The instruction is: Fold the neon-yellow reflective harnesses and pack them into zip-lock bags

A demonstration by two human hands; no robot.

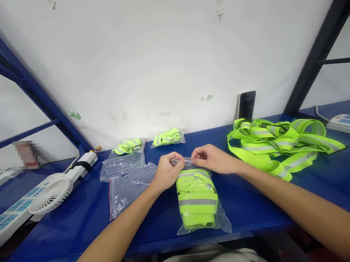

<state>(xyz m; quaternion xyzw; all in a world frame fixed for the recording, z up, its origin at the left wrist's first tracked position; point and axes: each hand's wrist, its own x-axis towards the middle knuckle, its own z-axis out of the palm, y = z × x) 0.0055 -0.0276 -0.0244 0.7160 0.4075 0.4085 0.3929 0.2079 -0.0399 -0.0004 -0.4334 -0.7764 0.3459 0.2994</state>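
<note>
A clear zip bag lies flat near the table's front edge, its top end pointing away from me. Inside it is a folded neon-yellow reflective strap with grey stripes. My left hand pinches the bag's top edge at the left. At the right part of that same edge, my right hand pinches the plastic between thumb and fingers. A short stretch of the bag's edge shows between the two hands. Whether the seal is closed cannot be made out.
Empty zip bags lie left of my hands. Two bagged straps, one bag and another bag, rest near the wall. Loose reflective straps pile up at the right. A phone leans on the wall; a white fan and power strip stand left.
</note>
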